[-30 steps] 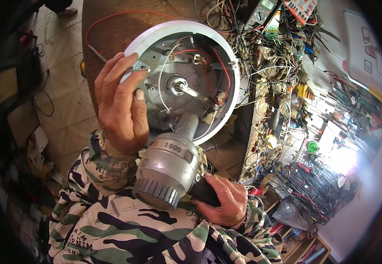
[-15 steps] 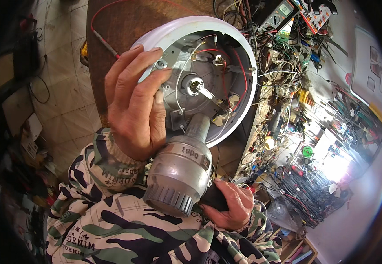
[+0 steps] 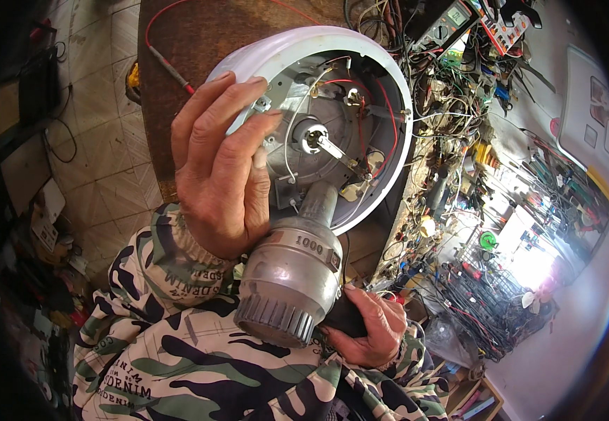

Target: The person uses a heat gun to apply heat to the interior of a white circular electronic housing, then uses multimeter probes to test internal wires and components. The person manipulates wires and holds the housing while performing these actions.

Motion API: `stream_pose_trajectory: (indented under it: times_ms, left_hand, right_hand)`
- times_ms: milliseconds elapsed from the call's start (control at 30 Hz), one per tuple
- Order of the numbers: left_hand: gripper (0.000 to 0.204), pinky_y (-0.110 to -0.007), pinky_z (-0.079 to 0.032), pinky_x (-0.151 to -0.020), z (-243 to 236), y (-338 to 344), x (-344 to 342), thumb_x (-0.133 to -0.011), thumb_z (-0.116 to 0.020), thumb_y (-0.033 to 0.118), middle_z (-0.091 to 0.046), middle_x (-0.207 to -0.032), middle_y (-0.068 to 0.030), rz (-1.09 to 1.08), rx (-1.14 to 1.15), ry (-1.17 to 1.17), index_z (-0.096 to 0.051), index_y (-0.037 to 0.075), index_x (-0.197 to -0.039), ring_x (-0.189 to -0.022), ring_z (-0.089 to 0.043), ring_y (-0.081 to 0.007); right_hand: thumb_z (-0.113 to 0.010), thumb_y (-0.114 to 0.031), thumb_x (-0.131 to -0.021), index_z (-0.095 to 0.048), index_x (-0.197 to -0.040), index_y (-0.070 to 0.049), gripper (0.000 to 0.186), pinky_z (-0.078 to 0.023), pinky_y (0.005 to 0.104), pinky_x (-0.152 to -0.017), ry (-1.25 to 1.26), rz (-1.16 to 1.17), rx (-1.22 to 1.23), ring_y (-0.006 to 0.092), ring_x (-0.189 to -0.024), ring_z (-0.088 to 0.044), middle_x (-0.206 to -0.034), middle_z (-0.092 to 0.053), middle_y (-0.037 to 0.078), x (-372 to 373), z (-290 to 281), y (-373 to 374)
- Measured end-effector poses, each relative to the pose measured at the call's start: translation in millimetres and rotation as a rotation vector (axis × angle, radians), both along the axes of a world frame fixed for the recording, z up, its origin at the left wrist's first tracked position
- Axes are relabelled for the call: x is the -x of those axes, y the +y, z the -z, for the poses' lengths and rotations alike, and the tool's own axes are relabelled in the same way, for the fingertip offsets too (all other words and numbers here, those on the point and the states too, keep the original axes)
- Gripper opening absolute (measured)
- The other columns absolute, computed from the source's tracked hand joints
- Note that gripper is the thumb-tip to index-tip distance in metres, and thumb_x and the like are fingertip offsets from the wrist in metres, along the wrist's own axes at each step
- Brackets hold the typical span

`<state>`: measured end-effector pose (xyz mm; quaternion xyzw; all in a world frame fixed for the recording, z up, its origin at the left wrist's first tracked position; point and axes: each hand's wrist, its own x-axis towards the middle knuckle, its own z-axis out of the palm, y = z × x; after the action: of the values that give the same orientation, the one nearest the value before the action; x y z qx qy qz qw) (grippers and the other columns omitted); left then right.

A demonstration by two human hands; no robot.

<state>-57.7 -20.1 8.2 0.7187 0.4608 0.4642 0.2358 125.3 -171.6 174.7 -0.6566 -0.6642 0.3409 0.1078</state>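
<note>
My left hand (image 3: 224, 161) grips the near-left rim of a round white appliance housing (image 3: 248, 63), its fingers over the edge and thumb bent inward. The housing lies tipped with its open underside up, showing a grey metal base, red and white wires (image 3: 292, 133) and a pale strip-shaped part (image 3: 332, 151) at the centre. My right hand (image 3: 371, 326) is wrapped round the black handle (image 3: 346, 316) of a silver heat gun (image 3: 290, 270). The gun's nozzle (image 3: 318, 203) points up into the housing at its near edge. Whether the nozzle touches the housing is unclear.
A brown wooden tabletop (image 3: 185, 42) lies beneath the housing, with a red test probe (image 3: 170, 69) on it. Along the right is a heap of tangled wires and tools (image 3: 451, 119), with a multimeter (image 3: 448, 24) at its far end. Tiled floor (image 3: 108, 140) shows at left.
The housing, the heat gun and my left hand have shifted slightly to the right. Both hands keep their grips, and the right hand has barely moved.
</note>
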Motion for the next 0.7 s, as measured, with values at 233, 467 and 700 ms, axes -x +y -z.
stream_pose_trajectory:
  times_ms: [233, 467, 700]
  left_hand:
    - [0.024, -0.052, -0.047, -0.110, -0.6, 1.3, 0.1, -0.096, -0.057, 0.000, -0.065, -0.133, -0.0210, 0.008, 0.002, 0.001, -0.069, -0.002, -0.117, -0.129, -0.058, -0.0436]
    - [0.024, -0.052, -0.046, -0.112, -3.3, 0.2, 0.6, -0.098, -0.055, 0.001, -0.065, -0.134, -0.0206, 0.004, 0.003, 0.039, -0.069, -0.002, -0.117, -0.130, -0.057, -0.0427]
    - [0.024, -0.052, -0.047, -0.111, -0.7, 0.4, 1.5, -0.099, -0.054, 0.001, -0.064, -0.136, -0.0205, 0.016, -0.010, 0.052, -0.068, -0.002, -0.118, -0.131, -0.056, -0.0427]
  right_hand:
    - [-0.091, -0.011, -0.066, -0.065, -0.122, 0.010, 0.065, -0.058, 0.0376, -0.058, 0.016, 0.021, 0.003, 0.0321, -0.066, -0.073, -0.085, -0.072, 0.021, 1.4, -0.3, 0.4]
    - [-0.091, -0.010, -0.066, -0.066, -0.121, 0.010, 0.064, -0.058, 0.0375, -0.059, 0.028, 0.052, 0.034, 0.0321, -0.068, -0.074, -0.088, -0.074, 0.020, 1.2, -1.2, -2.1]
    - [-0.091, -0.010, -0.065, -0.066, -0.122, 0.010, 0.065, -0.058, 0.0370, -0.058, 0.030, 0.065, 0.026, 0.0321, -0.067, -0.074, -0.088, -0.074, 0.021, 1.8, 0.5, -3.5]
